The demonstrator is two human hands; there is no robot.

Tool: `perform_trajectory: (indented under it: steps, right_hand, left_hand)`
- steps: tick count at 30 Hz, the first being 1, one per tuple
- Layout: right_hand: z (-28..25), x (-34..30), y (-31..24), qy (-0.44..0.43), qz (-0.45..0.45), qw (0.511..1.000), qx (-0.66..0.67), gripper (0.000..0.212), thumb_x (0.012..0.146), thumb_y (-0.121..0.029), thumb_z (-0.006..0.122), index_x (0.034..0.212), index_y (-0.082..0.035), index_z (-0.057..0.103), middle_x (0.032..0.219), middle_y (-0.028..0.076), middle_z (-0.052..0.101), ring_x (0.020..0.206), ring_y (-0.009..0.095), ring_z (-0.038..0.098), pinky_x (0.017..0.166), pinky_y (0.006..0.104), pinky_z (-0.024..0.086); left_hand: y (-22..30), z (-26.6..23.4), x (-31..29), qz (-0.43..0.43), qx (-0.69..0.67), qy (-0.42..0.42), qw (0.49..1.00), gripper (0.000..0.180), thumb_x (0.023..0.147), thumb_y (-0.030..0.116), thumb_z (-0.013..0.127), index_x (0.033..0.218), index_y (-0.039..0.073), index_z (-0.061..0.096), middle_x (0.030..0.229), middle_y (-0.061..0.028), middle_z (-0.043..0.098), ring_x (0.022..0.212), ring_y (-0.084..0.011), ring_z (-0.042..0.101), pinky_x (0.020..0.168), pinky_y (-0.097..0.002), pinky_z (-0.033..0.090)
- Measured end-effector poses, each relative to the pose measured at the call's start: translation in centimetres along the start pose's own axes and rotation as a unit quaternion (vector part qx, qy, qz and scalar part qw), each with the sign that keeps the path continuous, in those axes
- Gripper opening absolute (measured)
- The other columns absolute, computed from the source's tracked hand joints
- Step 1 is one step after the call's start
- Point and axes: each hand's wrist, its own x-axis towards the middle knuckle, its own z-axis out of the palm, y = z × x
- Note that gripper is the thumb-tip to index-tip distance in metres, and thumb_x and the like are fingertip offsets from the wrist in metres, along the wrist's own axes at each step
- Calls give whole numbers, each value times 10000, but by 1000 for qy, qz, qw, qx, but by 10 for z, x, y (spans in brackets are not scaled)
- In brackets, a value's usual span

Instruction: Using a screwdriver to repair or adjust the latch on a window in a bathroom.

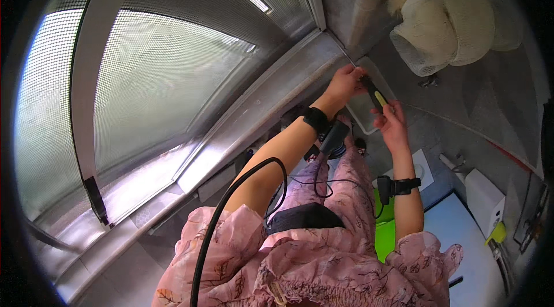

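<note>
A screwdriver [374, 91] with a black and yellow-green handle slants up and left, its thin metal shaft directed at the corner of the window frame. My left hand [344, 84] closes its fingertips around the front of the tool, where handle and shaft meet. At the back end of the handle is my right hand [393, 126], its curled thumb and fingers gripping there. The tip of the shaft lies near the frame corner [326, 32]; whether it touches anything is too small to tell. Both wrists wear black straps, and a black cable loops over my left arm.
A framed mesh window [167, 85] with a pale sill runs along the left. White mesh bath puffs [456, 27] hang at the upper right. Behind my hands stands a pale rectangular tub [363, 124]. Lower right are a green object [385, 240], a bluish-white surface [464, 249] and a white box [483, 198].
</note>
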Motion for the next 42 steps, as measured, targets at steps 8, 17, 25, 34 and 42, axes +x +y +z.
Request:
perform_trajectory:
  steps: [8,17,25,34,42]
  right_hand:
    - [-30,12,14,-24,85,983,163,215,890,-272,525,1037,-118,494,849,161,617,571,162,573,515,280,464]
    - [2,6,14,27,24,999,4,322,865,-253,575,1109,-81,455,864,139,615,595,159,589,561,291,498]
    - [6,6,-3,19,9,997,-77,398,863,-299,576,1158,-78,425,867,112,616,597,147,594,569,290,496]
    - [-13,35,-8,-148,306,930,142,404,841,-487,537,984,-109,528,571,22,471,402,71,391,346,164,289]
    - [2,36,11,55,-396,747,-532,372,826,-258,629,1069,-36,456,802,61,561,616,115,533,535,288,432]
  left_hand:
    - [-3,1,5,6,36,-18,999,220,928,235,431,999,37,496,937,-74,558,843,-193,579,757,-327,496]
    - [-5,-6,4,-20,-45,-26,998,208,933,216,413,1004,35,490,953,-108,567,884,-228,585,771,-345,497]
    - [-2,-5,5,-4,-58,-47,997,191,935,206,404,973,40,490,973,-118,574,911,-242,587,798,-356,488]
    - [0,-5,4,2,-69,-59,996,190,940,213,387,957,54,490,1007,-126,576,950,-250,578,832,-365,466]
    - [-3,3,11,-2,-95,-54,994,221,948,232,354,973,53,481,1009,-124,580,980,-260,565,847,-384,455]
